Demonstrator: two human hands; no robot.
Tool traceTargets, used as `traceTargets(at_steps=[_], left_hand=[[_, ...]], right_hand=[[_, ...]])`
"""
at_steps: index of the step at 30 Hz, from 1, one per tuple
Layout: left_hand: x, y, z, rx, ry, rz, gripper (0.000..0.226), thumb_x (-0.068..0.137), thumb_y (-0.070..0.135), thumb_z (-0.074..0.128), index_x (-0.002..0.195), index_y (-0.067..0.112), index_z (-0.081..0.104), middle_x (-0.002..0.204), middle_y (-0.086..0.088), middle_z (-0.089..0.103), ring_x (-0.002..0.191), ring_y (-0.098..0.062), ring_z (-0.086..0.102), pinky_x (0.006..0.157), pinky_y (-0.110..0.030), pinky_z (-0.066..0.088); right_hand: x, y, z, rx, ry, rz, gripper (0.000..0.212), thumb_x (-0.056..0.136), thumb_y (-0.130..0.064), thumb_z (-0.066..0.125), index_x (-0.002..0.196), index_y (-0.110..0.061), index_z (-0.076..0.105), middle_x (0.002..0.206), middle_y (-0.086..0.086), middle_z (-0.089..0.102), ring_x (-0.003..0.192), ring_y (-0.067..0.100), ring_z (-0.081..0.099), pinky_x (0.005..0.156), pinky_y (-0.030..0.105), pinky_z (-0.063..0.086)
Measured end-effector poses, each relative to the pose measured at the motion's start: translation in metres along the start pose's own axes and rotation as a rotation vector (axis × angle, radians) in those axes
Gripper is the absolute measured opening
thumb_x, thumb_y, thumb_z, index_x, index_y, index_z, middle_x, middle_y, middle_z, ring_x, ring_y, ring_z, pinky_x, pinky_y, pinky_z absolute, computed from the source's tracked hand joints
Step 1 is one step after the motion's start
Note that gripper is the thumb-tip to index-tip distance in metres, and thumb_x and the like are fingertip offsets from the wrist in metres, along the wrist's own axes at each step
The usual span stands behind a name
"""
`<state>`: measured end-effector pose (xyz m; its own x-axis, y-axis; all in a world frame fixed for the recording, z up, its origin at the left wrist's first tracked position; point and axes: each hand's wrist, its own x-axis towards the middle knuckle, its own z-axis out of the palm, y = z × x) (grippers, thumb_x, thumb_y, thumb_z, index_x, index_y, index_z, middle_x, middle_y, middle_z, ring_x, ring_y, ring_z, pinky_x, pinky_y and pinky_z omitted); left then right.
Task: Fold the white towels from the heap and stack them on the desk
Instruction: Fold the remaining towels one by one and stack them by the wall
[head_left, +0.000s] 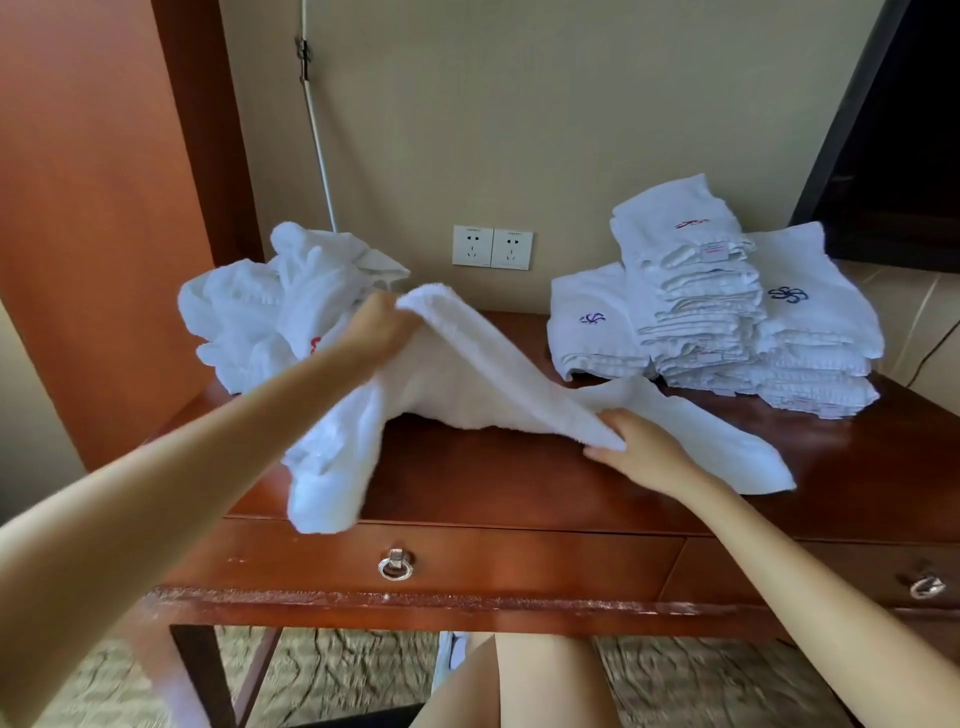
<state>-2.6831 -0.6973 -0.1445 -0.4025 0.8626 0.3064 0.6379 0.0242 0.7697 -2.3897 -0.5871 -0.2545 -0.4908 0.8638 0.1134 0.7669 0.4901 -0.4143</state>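
- Head view looks down on a reddish wooden desk (519, 483) set against a beige wall.
- One white towel (467, 374) is stretched between the two hands over the middle of the desk. One end droops over the front edge and the other trails on the top to the right.
- Left hand (382, 325) is raised above the desk just beside the heap, its fingers curled round the towel's upper edge and gripping it.
- Right hand (641, 447) sits low, close to the desk top, and pinches the towel's lower edge, thumb above and fingers beneath.
- Heap (270, 306) of crumpled white towels lies at the back left of the desk, against a wooden panel.
- Stack (711, 306) of folded white towels stands at the back right. A tall narrow pile rests on wider folded ones, and several show embroidered marks in red or blue.
- Two white wall sockets (492, 247) sit on the wall between heap and stack.
- Front drawers carry metal ring pulls (396, 565).
- Patterned carpet and a bare knee (524, 675) show below the desk.
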Motion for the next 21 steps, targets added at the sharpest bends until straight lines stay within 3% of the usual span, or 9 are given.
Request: traceTargets(at_steps=[3,7,10,12,14,16,21], left_hand=[[0.026,0.019,-0.018,0.059,-0.034,-0.001,0.029,0.097,0.022,0.051,0.110,-0.002,0.063,0.098,-0.013,0.062,0.094,-0.025,0.056,0.078,-0.025,0.042],[0.035,0.020,-0.048,0.651,-0.194,0.198,0.027,0.089,0.033,0.064,0.104,0.010,0.065,0.088,-0.002,0.060,0.089,-0.024,0.056,0.075,-0.030,0.040],[0.030,0.015,-0.061,0.960,-0.291,0.203,0.055,0.085,0.035,0.068,0.134,0.016,0.051,0.126,-0.008,0.059,0.115,-0.027,0.054,0.093,-0.035,0.043],[0.032,0.015,-0.060,0.949,-0.316,0.197,0.062,0.085,0.027,0.068,0.141,0.017,0.044,0.135,-0.008,0.054,0.122,-0.027,0.050,0.098,-0.033,0.040],[0.039,0.022,-0.058,0.871,-0.273,0.250,0.055,0.083,0.019,0.067,0.135,0.016,0.049,0.125,-0.010,0.060,0.108,-0.028,0.057,0.089,-0.032,0.045],[0.046,0.033,-0.057,0.830,-0.187,0.275,0.050,0.082,0.019,0.066,0.130,0.015,0.051,0.118,-0.011,0.063,0.099,-0.030,0.059,0.082,-0.034,0.049],[0.071,0.067,-0.068,0.744,0.114,0.275,0.035,0.084,0.024,0.067,0.116,0.017,0.055,0.107,-0.016,0.062,0.099,-0.036,0.059,0.076,-0.039,0.046]], right_hand=[[0.015,0.005,-0.023,0.304,0.175,0.071,0.015,0.096,-0.024,0.058,0.106,-0.016,0.065,0.107,0.003,0.067,0.103,0.024,0.061,0.086,0.035,0.047],[0.030,0.011,-0.100,0.407,0.413,0.073,0.011,0.090,0.000,0.059,0.100,0.001,0.065,0.103,0.016,0.063,0.101,0.029,0.059,0.075,0.024,0.039],[0.027,0.011,-0.162,0.392,0.555,0.054,0.022,0.086,-0.009,0.058,0.105,-0.009,0.067,0.107,0.017,0.067,0.105,0.031,0.061,0.085,0.034,0.047],[0.021,0.010,-0.191,0.355,0.611,0.064,0.022,0.089,-0.007,0.053,0.105,-0.009,0.068,0.095,0.007,0.066,0.097,0.021,0.059,0.076,0.030,0.046],[0.015,0.014,-0.216,0.286,0.677,0.088,0.020,0.089,-0.010,0.054,0.102,-0.007,0.069,0.091,0.009,0.065,0.091,0.016,0.053,0.067,0.027,0.040],[0.006,0.023,-0.236,0.271,0.744,0.127,0.019,0.088,-0.012,0.056,0.100,-0.004,0.069,0.099,0.018,0.067,0.088,0.017,0.053,0.070,0.028,0.039],[-0.023,0.064,-0.259,0.287,0.782,0.299,0.010,0.088,-0.017,0.059,0.093,-0.020,0.067,0.090,0.006,0.061,0.085,0.021,0.055,0.072,0.031,0.042]])
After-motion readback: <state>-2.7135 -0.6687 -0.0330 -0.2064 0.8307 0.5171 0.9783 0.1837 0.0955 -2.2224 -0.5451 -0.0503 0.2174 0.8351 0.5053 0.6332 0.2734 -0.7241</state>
